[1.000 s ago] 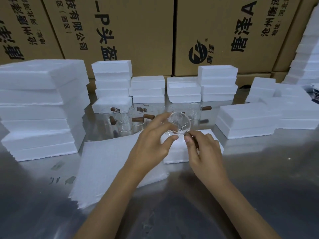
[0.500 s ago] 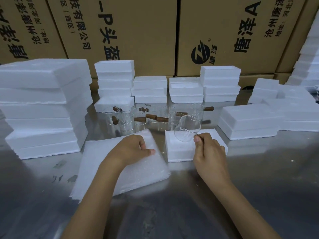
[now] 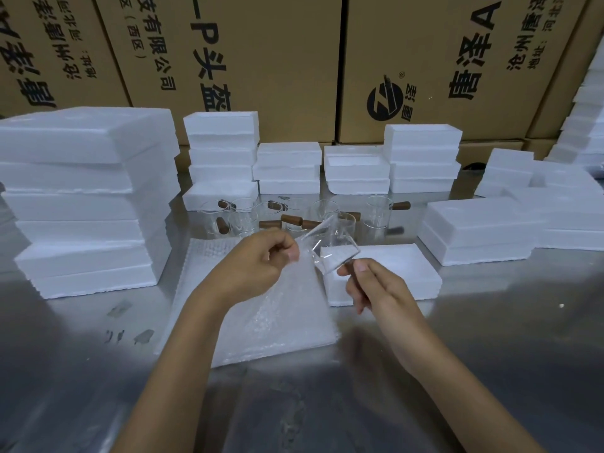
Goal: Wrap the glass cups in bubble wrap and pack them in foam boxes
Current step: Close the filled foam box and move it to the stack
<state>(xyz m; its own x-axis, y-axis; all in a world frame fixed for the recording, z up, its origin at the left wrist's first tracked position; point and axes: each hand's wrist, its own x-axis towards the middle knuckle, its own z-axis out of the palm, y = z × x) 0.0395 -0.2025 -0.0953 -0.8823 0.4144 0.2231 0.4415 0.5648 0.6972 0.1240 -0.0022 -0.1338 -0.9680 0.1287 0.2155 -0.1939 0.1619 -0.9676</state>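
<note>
Above the bubble wrap (image 3: 261, 318), right hand (image 3: 376, 289) holds a glass cup (image 3: 330, 250)

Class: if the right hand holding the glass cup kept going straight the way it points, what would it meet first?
Probably the left hand pinching the clear bubble wrap sheet; the right hand aims its clear glass cup there, though depth is uncertain.

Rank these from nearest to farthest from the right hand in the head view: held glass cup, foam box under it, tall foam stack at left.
1. glass cup: held by its handle in the right hand.
2. foam box: just behind that hand.
3. tall foam stack: far left.
</note>
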